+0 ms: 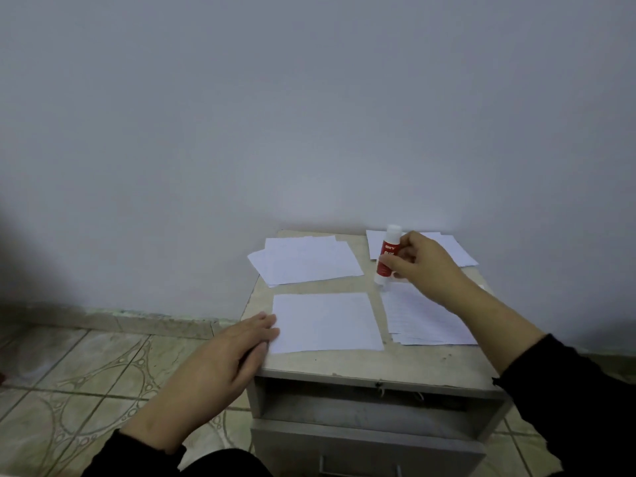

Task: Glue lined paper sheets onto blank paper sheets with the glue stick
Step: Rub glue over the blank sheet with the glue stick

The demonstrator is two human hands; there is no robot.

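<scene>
Fingers of your left hand [225, 352] lie flat on the near-left edge of the blank sheet [327, 321]; thin, it probably slides easily. Beyond this sheet, your right hand [421, 261] pinches the stiff glue stick [387, 256] mid-body, upright on the bench [361, 364].

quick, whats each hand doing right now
Left hand: open, flat fingers resting on the left edge of the blank sheet.
Right hand: closed round the glue stick, holding it upright.
</scene>
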